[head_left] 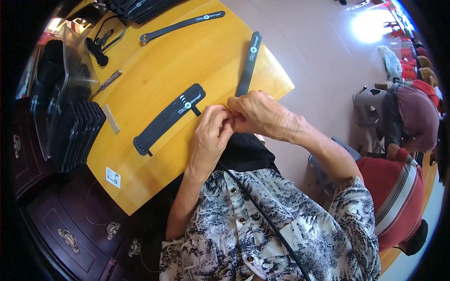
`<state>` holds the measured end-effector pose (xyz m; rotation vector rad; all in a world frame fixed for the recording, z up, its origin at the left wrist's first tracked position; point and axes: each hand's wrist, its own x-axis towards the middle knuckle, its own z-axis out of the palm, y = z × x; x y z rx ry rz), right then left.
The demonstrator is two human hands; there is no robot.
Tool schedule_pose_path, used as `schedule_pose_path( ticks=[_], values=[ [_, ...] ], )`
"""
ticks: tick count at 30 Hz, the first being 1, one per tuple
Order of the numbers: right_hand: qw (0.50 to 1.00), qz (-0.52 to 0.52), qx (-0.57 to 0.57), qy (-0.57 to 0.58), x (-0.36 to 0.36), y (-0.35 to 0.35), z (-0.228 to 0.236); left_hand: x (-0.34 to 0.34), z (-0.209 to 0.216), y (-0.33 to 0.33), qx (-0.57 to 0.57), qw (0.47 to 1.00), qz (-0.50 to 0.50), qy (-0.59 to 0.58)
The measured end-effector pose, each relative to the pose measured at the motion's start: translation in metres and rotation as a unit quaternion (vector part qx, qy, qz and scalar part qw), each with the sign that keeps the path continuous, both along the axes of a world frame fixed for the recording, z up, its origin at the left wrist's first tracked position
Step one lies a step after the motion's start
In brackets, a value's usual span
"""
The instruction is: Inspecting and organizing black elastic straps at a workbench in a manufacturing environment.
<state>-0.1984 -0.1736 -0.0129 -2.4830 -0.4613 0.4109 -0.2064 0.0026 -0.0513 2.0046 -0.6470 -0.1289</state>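
My left hand (211, 133) and my right hand (262, 112) meet fingertip to fingertip at the table's near edge, both closed in a pinch. From the right hand's fingers a flat black strap (249, 61) with white lettering sticks up and away; its lower end is hidden behind the fingers. What the left fingertips pinch cannot be seen. Just left of my left hand lies a stack of black straps (164, 122), with a small black tab standing out at its side. Another single black strap (183, 26) lies farther back on the table.
Left on the yellow table (140, 70) are a screwdriver (108, 82), a light flat strip (111, 118), a black strap with a loop (98, 51) and a clear bin (77, 70). Piled black straps (77, 136) stand beside it. Two people sit at right near a grey stool (368, 107).
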Motion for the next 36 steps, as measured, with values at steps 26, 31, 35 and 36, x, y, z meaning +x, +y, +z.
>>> schedule_pose_path(
  ticks=[26,31,35,36],
  values=[
    [0.877,-0.216,0.4,0.159,-0.025,0.016,-0.001,-0.011,0.008,0.015,-0.175,0.924,-0.004,0.339],
    [0.861,-0.222,0.411,0.201,-0.02,0.018,-0.006,-0.01,-0.005,0.015,-0.164,0.944,0.014,0.285],
    [0.838,-0.235,0.433,0.232,-0.016,0.019,-0.004,-0.01,-0.006,0.016,-0.211,0.927,0.025,0.309],
    [0.833,-0.234,0.435,0.25,-0.016,0.018,-0.005,-0.01,-0.005,0.016,-0.233,0.916,0.024,0.325]
  ],
)
